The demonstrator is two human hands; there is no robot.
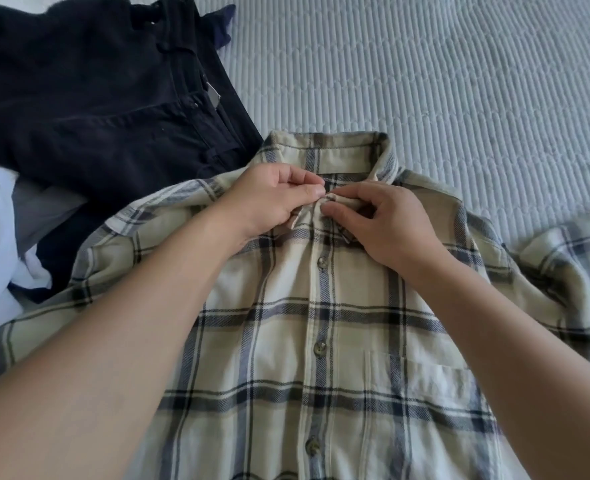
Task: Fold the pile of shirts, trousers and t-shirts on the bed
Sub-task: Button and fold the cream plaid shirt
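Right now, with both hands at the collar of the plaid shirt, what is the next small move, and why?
Probably finish closing the top button. The left hand and right hand both pinch the collar front of the plaid shirt, which lies face up on the bed, and the lower buttons look fastened. A closed front should keep its shape when folded.
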